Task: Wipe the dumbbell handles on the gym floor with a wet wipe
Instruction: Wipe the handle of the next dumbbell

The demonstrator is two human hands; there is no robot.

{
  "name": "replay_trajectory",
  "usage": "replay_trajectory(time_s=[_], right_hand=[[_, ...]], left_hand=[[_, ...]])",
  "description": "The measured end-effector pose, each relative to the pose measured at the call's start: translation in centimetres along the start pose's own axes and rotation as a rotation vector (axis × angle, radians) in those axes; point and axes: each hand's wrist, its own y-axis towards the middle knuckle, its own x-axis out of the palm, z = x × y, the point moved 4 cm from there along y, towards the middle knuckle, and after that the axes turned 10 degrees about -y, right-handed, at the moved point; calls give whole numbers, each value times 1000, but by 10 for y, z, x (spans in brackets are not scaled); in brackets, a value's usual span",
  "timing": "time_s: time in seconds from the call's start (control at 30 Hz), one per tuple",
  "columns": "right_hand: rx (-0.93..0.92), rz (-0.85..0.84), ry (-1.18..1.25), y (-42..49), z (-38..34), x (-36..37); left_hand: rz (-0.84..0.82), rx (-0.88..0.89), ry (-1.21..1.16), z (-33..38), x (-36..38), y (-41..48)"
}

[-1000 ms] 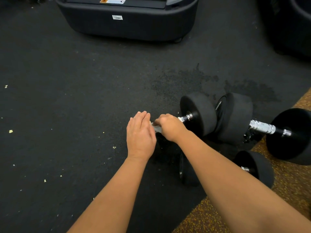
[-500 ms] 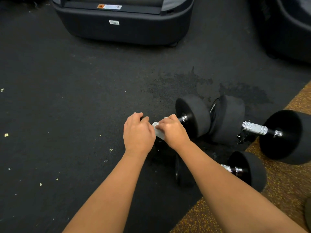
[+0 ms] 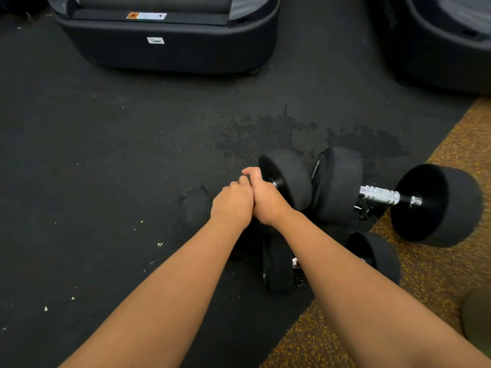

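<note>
Three black dumbbells lie on the dark rubber floor. My hands meet over the handle of the left dumbbell (image 3: 288,179), between its two heads. My right hand (image 3: 267,200) is curled round the handle; the wet wipe, seen earlier in this hand, is hidden under its fingers. Pressed against it, my left hand (image 3: 232,203) has its fingers curled over the handle's left part. A second dumbbell (image 3: 380,195) with a bare chrome handle lies to the right. My right forearm covers most of the handle of a smaller third dumbbell (image 3: 277,264).
A dark machine base (image 3: 164,46) stands at the back, another machine (image 3: 446,43) at the back right. A speckled yellow-brown mat (image 3: 425,274) covers the floor on the right. Darker patches (image 3: 265,131) mark the floor behind the dumbbells. A round olive object (image 3: 478,314) shows at the right edge.
My left hand went from flat to curled and closed in against my right hand. The white wipe, visible between the hands before, is now covered. The left dumbbell head has come into view.
</note>
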Motion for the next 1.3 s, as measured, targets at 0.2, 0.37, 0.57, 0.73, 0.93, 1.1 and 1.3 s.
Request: replay_trajectory(time_s=[0.2, 0.37, 0.57, 0.73, 0.93, 1.1, 1.3], right_hand=[[-190, 246, -373, -3, 0, -14], [-305, 647, -501, -14, 5, -35], [-125, 672, -615, -22, 27, -44], [-128, 575, -551, -22, 37, -38], [-124, 569, -483, -23, 40, -36], [-136, 582, -447, -23, 47, -33], [-165, 584, -391, -21, 50, -33]], left_hand=[[-98, -43, 96, -2, 2, 3], [-82, -28, 221, 1, 0, 5], [-96, -7, 306, 5, 5, 7], [-65, 7, 261, 5, 6, 9], [-47, 34, 233, 20, 4, 15], [-36, 31, 223, 16, 6, 14], [-35, -91, 156, -3, 1, 19]])
